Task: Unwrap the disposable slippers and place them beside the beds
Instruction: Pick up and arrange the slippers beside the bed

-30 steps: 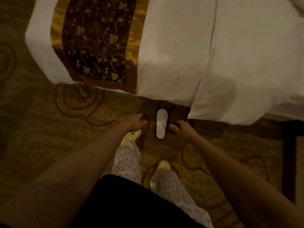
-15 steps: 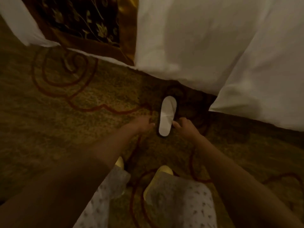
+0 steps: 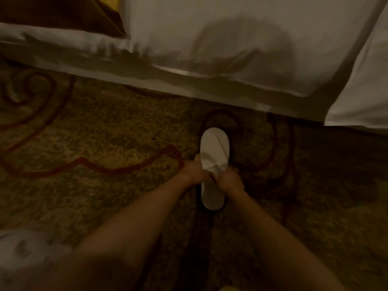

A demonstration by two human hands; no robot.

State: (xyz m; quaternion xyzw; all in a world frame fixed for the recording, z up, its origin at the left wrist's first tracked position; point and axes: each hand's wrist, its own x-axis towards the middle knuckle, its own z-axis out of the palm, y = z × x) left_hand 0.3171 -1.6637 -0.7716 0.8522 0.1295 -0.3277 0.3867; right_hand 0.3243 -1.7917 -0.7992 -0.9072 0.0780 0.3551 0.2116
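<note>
the left hand [image 3: 194, 172] gripped the left edge of the flat white fabric slipper [image 3: 214, 148], which lay on the swirl-patterned brown carpet [image 3: 105, 133] near the white-sheeted bed [image 3: 231, 49]. the right hand [image 3: 230, 181] gripped its right edge.

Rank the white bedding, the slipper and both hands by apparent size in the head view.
Largest: white bedding.
Next: slipper.
Smallest: left hand and right hand, which look about alike, so unranked.
</note>
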